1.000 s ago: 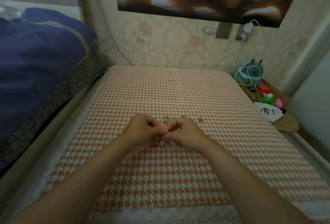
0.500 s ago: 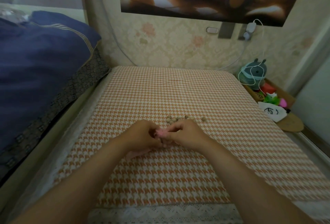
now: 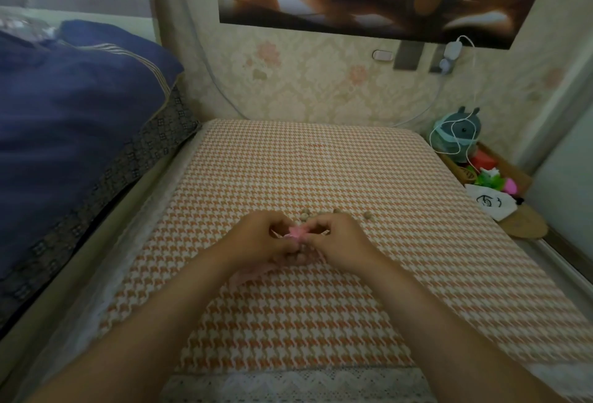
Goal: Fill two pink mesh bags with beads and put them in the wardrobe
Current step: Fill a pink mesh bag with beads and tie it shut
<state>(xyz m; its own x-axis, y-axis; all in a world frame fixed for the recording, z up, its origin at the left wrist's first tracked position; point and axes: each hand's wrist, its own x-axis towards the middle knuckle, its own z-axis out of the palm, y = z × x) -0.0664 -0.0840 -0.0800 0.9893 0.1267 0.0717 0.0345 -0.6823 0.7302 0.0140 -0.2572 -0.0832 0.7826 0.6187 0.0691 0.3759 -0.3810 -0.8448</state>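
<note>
Pink mesh bag (image 3: pixel 295 231) is bunched up between both hands, low-middle of the houndstooth table cover (image 3: pixel 321 161). Left hand (image 3: pixel 256 240) and right hand (image 3: pixel 338 237) both pinch its mouth with curled fingers. Loose beads (image 3: pixel 305 217) sit just behind. Looks like the filling step; next, the mouth needs holding open so beads can drop in.
</note>
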